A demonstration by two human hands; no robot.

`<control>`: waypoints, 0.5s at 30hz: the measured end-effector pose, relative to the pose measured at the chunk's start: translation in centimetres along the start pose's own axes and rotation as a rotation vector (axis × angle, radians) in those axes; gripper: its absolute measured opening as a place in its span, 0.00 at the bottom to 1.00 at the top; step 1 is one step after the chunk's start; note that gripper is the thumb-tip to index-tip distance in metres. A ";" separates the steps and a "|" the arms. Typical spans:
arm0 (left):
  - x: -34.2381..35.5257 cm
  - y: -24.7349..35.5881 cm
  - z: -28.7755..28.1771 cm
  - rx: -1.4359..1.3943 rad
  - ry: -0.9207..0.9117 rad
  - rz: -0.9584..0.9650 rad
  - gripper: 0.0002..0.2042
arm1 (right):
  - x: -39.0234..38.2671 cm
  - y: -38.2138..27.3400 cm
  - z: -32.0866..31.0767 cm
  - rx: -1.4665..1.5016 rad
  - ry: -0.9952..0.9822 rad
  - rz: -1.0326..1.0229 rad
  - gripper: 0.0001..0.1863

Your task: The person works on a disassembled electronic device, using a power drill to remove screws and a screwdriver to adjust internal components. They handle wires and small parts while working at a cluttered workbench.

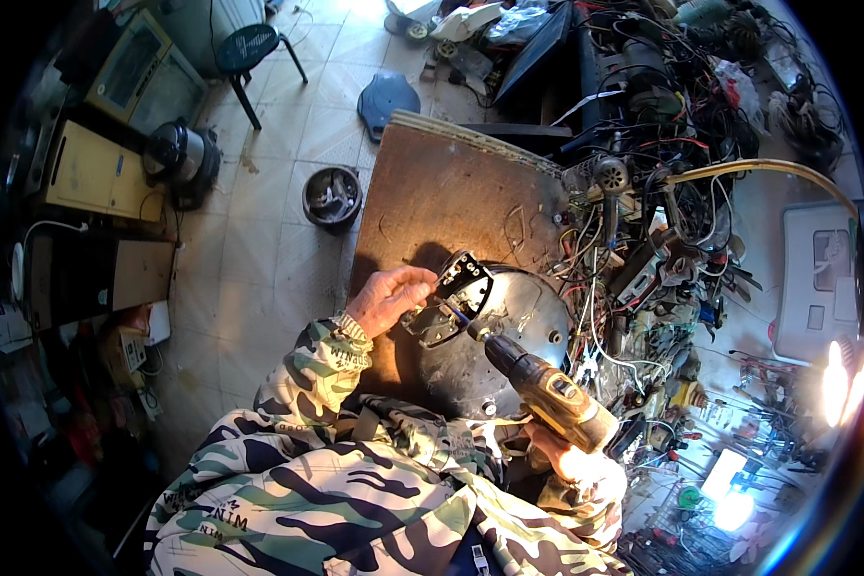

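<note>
My left hand (389, 298) pinches the edge of a black plastic frame (470, 274) with pale markings, held up at the left side of a round dark housing (480, 370). In my right hand (557, 451) is a yellow and black power drill (562, 403), its chuck pointing up and left. The drill's front end reaches the lower part of the frame; whether the bit touches it I cannot tell. The housing lies on a brown wooden board (432, 192) in front of me. Most of my right fingers are hidden behind the drill.
Tangled wires, tools and parts (634, 269) crowd the right side. Beyond the board's left edge, a round bin (332, 197) stands on the tiled floor, with a dark stool (247, 50) farther off. A bright lamp (835, 384) glows at the far right.
</note>
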State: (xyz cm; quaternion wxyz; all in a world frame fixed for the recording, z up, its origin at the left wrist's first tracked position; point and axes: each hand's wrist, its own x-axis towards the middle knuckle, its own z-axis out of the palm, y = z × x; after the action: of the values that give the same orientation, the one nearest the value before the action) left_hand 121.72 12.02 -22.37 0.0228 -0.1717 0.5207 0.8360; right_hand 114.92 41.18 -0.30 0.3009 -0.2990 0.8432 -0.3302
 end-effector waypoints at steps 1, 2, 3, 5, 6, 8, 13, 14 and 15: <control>0.6 0.5 0.7 -0.012 -0.046 -0.007 0.15 | -0.5 0.4 0.0 -0.033 0.034 -0.042 0.21; 1.1 0.9 1.3 -0.019 -0.084 -0.013 0.16 | -0.8 1.0 0.1 0.124 0.054 0.051 0.20; 1.4 1.4 1.8 -0.010 -0.107 -0.077 0.15 | -1.2 1.4 0.1 0.275 0.081 0.132 0.20; 1.9 2.1 3.0 -0.057 -0.183 -0.071 0.14 | -2.0 2.5 0.2 0.545 0.148 0.257 0.20; 1.8 2.4 3.4 -0.083 -0.217 -0.076 0.13 | -2.2 3.1 0.1 0.643 0.166 0.286 0.20; 1.9 2.5 4.4 -0.130 -0.183 -0.092 0.10 | -2.9 4.5 0.2 0.819 0.202 0.326 0.20; 4.5 3.4 6.0 -0.120 -0.267 -0.210 0.05 | -5.4 8.3 1.0 1.178 0.292 0.384 0.19; 5.6 3.2 6.4 -0.077 -0.308 -0.215 0.06 | -6.1 8.9 1.5 1.224 0.322 0.384 0.19; 6.4 3.9 7.1 -0.035 -0.355 -0.212 0.06 | -6.5 9.5 1.6 1.281 0.334 0.391 0.19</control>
State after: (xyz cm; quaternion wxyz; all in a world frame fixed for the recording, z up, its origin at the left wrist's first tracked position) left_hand 113.00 15.54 -18.14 0.1989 -0.0760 0.4731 0.8549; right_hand 117.30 50.91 -6.23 0.3383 0.1502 0.5553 -0.7448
